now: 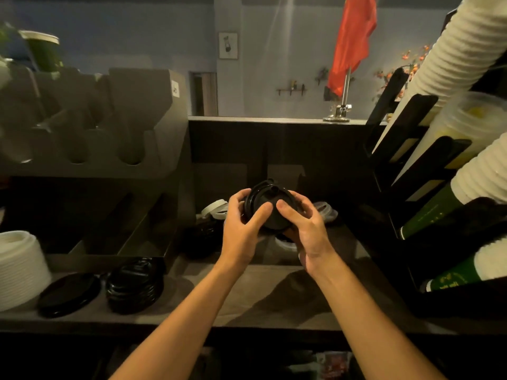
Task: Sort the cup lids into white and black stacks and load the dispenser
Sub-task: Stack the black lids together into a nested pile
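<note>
Frame centre: left hand point(241, 223) and right hand point(304, 229) both clasp a glossy, round, ribbed black lid stack point(267, 204), thumbs pressed on top.

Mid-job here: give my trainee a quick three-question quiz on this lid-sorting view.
1. True or false: both hands grip the black lids.
2. Which stack sits at the counter's far left: A white lids, B black lids, C green cups?
3. Fill in: the loose white lid lies to the ___ of the left hand.

Key: 1 true, with the right hand opposite. 2 A, the white lid stack. 3 left.
</note>
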Demonstrator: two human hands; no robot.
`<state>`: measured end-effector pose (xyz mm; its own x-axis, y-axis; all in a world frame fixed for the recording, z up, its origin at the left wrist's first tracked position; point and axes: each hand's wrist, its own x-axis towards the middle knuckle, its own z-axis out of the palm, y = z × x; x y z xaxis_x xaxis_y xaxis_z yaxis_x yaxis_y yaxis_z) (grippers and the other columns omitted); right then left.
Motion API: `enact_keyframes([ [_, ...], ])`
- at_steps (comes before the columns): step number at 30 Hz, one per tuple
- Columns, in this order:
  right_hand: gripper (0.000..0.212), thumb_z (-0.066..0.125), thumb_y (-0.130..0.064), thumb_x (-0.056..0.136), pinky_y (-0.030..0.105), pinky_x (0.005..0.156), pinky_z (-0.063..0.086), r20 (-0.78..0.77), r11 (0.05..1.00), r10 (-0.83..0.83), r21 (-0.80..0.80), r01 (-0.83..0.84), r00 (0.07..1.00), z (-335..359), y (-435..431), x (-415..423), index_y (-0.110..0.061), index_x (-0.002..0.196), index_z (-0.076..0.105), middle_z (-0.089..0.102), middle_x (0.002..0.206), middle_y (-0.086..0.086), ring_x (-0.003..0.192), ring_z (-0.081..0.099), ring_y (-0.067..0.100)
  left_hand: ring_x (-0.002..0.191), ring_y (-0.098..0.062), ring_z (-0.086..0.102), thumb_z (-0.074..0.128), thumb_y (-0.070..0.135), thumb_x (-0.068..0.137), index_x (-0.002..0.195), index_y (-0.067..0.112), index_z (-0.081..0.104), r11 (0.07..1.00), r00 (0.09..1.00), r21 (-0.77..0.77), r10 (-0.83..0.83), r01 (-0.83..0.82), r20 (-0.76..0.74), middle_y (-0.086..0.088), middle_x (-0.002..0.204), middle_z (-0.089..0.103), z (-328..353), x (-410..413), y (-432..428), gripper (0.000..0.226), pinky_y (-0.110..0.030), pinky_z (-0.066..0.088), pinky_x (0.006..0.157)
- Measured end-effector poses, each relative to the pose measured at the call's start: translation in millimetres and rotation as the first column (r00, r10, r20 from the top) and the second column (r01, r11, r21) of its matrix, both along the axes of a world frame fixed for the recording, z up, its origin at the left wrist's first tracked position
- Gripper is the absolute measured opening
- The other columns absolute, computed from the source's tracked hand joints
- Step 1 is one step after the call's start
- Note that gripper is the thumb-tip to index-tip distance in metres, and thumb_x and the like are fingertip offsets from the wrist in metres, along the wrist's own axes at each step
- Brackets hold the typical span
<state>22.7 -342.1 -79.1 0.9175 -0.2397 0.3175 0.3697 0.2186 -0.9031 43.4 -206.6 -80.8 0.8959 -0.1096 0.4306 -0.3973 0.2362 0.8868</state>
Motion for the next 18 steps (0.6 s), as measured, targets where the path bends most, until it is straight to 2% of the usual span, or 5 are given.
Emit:
enact_keyframes([
  [4,0.046,0.08,-0.039,0.08,0.051,0.105,0.05,0.001,0.993,0.056,-0.105,-0.056,0.998,12,29,-17,-0.026,0.122,0.065,0.073,0.116,0.002,0.114,0.067,0.024,0.102,-0.006,0.071,0.076,0.038,0.077,0.135,0.023,0.053,0.998,0.999,-0.054,0.033,-0.033,0.0,0.0,0.123,0.065,7,-24,38,0.064,-0.027,0.062,0.076],
  [7,0.036,0.073,-0.037,0.089,0.046,0.105,0.05,-0.025,0.962,0.123,-0.241,-0.125,0.992,26,51,-29,-0.026,0.122,0.064,0.075,0.109,-0.003,0.11,0.068,0.02,0.106,-0.017,0.072,0.082,0.037,0.08,0.134,0.022,0.055,0.994,0.998,-0.087,0.059,-0.059,-0.012,-0.004,0.123,0.067,10,-37,73,0.062,-0.025,0.06,0.074],
  [13,0.033,0.066,-0.031,0.095,0.004,0.065,0.048,-0.103,0.843,0.274,-0.453,-0.29,0.956,50,108,-40,-0.025,0.125,0.058,0.072,0.107,-0.004,0.09,0.069,-0.006,0.111,-0.013,0.07,0.076,0.041,0.076,0.133,0.025,0.055,0.982,0.984,-0.074,0.175,-0.174,0.019,-0.001,0.126,0.067,11,-59,145,0.062,-0.026,0.059,0.083],
  [16,0.036,0.071,-0.038,0.09,0.017,0.073,0.057,-0.125,0.797,0.304,-0.51,-0.325,0.944,55,141,-40,-0.032,0.123,0.058,0.066,0.12,0.001,0.107,0.068,0.013,0.114,-0.012,0.067,0.077,0.044,0.074,0.13,0.029,0.056,0.979,0.979,-0.042,0.203,-0.202,0.033,0.003,0.127,0.066,11,-66,178,0.061,-0.028,0.059,0.088],
  [18,0.036,0.073,-0.038,0.089,0.023,0.077,0.058,-0.126,0.788,0.323,-0.514,-0.34,0.938,55,161,-37,-0.033,0.122,0.059,0.065,0.119,0.001,0.108,0.067,0.016,0.118,-0.014,0.065,0.08,0.052,0.068,0.129,0.03,0.057,0.973,0.973,-0.027,0.228,-0.228,0.018,0.003,0.128,0.065,8,-67,199,0.069,-0.035,0.058,0.095],
])
